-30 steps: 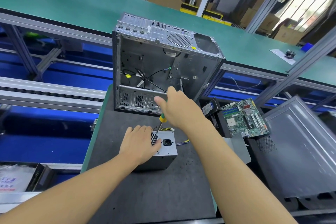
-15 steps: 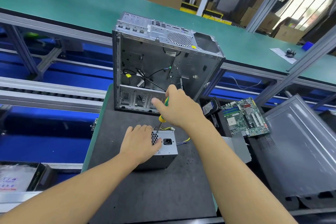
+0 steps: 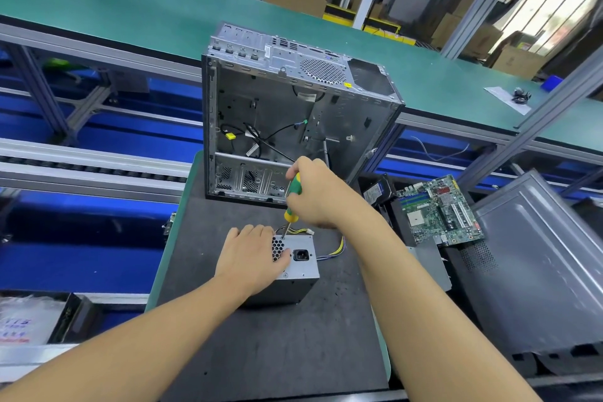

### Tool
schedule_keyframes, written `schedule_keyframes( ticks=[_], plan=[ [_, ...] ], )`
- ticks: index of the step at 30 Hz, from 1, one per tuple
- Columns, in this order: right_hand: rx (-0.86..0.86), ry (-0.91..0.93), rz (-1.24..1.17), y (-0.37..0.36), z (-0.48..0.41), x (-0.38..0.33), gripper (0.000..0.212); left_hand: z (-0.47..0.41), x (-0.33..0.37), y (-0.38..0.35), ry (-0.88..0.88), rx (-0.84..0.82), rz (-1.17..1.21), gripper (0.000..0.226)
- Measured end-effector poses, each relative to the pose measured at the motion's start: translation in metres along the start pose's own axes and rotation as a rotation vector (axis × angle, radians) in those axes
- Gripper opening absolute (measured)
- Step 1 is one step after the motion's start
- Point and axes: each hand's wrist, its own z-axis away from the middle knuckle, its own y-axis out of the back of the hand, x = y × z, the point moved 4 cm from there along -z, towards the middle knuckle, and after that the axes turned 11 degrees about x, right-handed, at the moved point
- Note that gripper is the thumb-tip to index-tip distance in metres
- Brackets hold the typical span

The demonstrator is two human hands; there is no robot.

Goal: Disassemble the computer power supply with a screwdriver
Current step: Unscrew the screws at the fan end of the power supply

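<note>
A grey metal power supply [image 3: 301, 266] stands on the black mat [image 3: 277, 352], its socket face turned up and its coloured wires trailing to the right. My left hand [image 3: 253, 258] lies flat on its left top, pressing it down. My right hand [image 3: 318, 194] grips a screwdriver [image 3: 291, 206] with a green and yellow handle. The shaft slants down and its tip rests at the far edge of the supply's top face, beside the honeycomb grille. The screw under the tip is too small to make out.
An emptied computer case [image 3: 293, 114] stands upright just behind the supply. At the right lie a motherboard [image 3: 440, 210], a small black drive [image 3: 375, 194] and a grey side panel [image 3: 535, 258]. Conveyor rails run at the left, a green bench behind.
My right hand has rolled around the screwdriver handle, showing more green between the fingers, with the tip staying in place. My left hand and the power supply have not moved.
</note>
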Motion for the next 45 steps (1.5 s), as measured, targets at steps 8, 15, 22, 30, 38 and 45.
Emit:
schedule_keyframes(
  ticks=[8,15,22,30,38,45],
  plan=[
    [0.093,-0.105,0.21,0.0,0.002,0.001,0.055,0.0,0.001,0.0,-0.001,-0.007,0.012,0.06],
    [0.089,-0.125,0.006,0.001,0.003,-0.003,0.024,-0.001,0.0,0.0,0.001,-0.005,0.005,0.058],
    [-0.022,-0.047,-0.018,0.001,0.004,-0.01,0.027,-0.001,0.0,0.001,-0.002,-0.013,0.003,0.057],
    [0.121,-0.09,0.115,-0.001,0.004,-0.002,0.038,-0.001,0.0,-0.001,-0.002,-0.014,0.008,0.059],
    [0.181,-0.019,0.015,-0.002,0.002,-0.003,0.023,-0.001,0.0,-0.001,-0.003,-0.004,0.002,0.066],
    [0.068,0.003,-0.078,-0.002,0.001,-0.005,0.024,0.0,0.0,-0.001,-0.002,-0.01,-0.017,0.056]
  ],
)
